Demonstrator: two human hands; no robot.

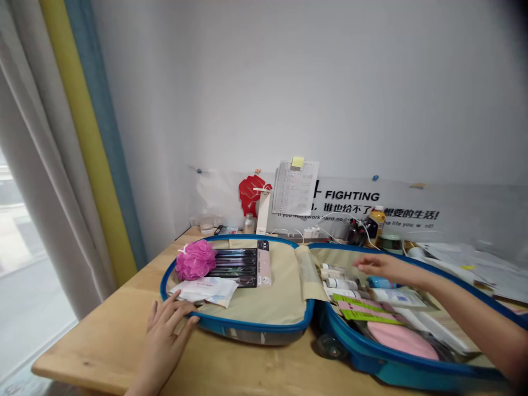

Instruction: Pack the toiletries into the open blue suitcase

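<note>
An open blue suitcase (237,324) with a beige lining lies on the wooden table, its two halves side by side. My left hand (168,330) rests on the front blue rim of the left half, fingers spread, close to a white flat packet (204,291). In that half lie a pink mesh bath puff (196,260) and a boxed set of toothbrushes (238,267). My right hand (385,268) hovers over the right half, holding nothing, just above small white toiletry bottles (340,283). Green and pink cards (363,309) and a pink round pouch (400,340) lie nearer the front.
The light wooden table (247,363) runs from a curtained window at the left to loose papers (474,269) at the right. Along the wall stand a juice bottle (376,223), a power strip (311,232), a glass (206,224) and a printed acrylic board (350,198).
</note>
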